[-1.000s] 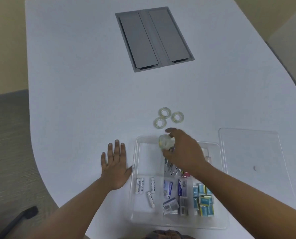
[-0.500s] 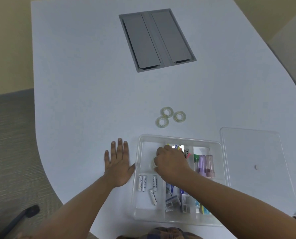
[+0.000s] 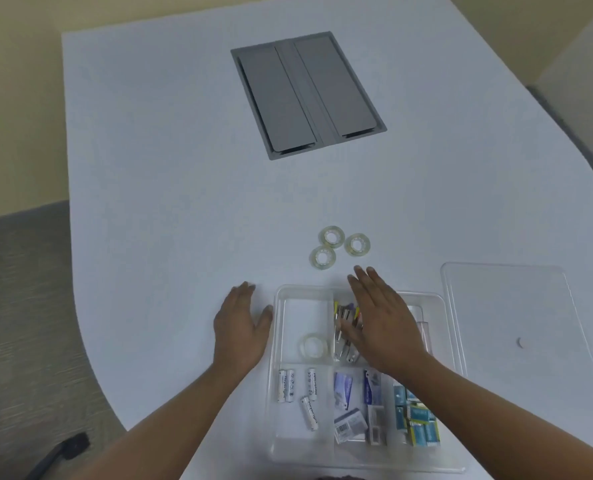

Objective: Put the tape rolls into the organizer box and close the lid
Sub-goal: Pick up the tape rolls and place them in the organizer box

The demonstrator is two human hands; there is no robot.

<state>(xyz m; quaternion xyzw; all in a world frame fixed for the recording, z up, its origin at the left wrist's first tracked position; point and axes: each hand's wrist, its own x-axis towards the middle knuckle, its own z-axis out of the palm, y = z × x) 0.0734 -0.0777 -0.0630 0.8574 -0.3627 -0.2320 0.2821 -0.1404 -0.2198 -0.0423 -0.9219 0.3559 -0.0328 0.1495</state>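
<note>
A clear organizer box (image 3: 277, 341) sits at the near edge of the white table. One clear tape roll (image 3: 313, 346) lies in its far-left compartment. Three more tape rolls (image 3: 331, 236) (image 3: 357, 244) (image 3: 322, 257) lie flat on the table just beyond the box. The clear lid (image 3: 506, 317) lies flat to the right of the box. My right hand (image 3: 381, 320) hovers over the box's far middle compartment, fingers spread and empty, pointing toward the rolls. My left hand (image 3: 241, 323) rests flat on the table against the box's left side.
The box also holds batteries (image 3: 290, 386), small clips, packets and blue-yellow boxes (image 3: 418, 422). A grey cable hatch (image 3: 307, 93) is set into the table's far middle. The table edge curves in at the left and right. A dark chair part (image 3: 59, 453) shows at bottom left.
My right hand carried a tape roll into the far-left compartment, let it go there, and has since moved up and right with fingers apart. My left hand stayed flat beside the box.
</note>
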